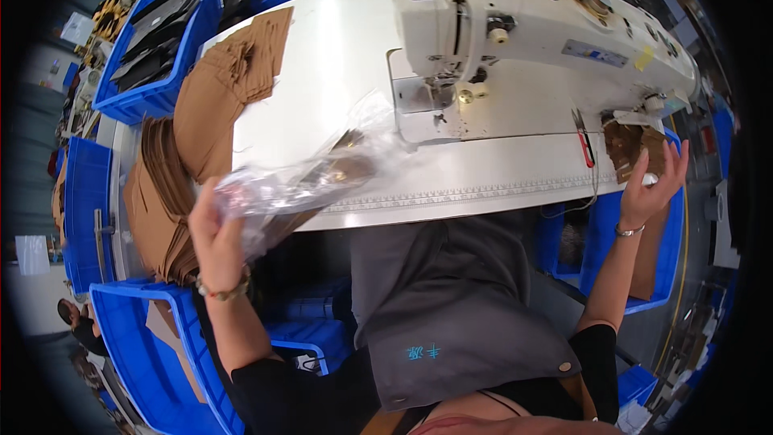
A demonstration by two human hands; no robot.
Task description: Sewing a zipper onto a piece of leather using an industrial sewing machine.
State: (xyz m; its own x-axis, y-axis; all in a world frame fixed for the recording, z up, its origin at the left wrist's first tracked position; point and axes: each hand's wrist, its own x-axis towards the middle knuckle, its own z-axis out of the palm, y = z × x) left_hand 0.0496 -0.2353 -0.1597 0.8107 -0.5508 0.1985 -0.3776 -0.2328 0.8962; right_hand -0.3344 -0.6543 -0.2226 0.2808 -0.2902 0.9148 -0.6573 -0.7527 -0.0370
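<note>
My left hand (pixel 216 225) is closed on the end of a clear plastic bag (pixel 318 181) at the table's front left edge. The bag stretches across the white sewing table (pixel 322 48), and brownish shapes show in or under it, too blurred to name. To the left of that hand lie stacks of cut brown fabric pieces (pixel 213 105). My right hand (pixel 656 185) is raised at the table's right end with its fingers spread. Close by it sits a bundle of brown pieces (pixel 632 145). Red-handled thread snips (pixel 583 141) rest on the table between the sewing machine (pixel 515 24) and that hand.
A blue crate (pixel 169 97) of black pieces stands at the back left. Another blue bin (pixel 141 290) is below on the left, and a blue bin (pixel 672 250) with brown material hangs low on the right. A ruler strip (pixel 451 196) runs along the front edge.
</note>
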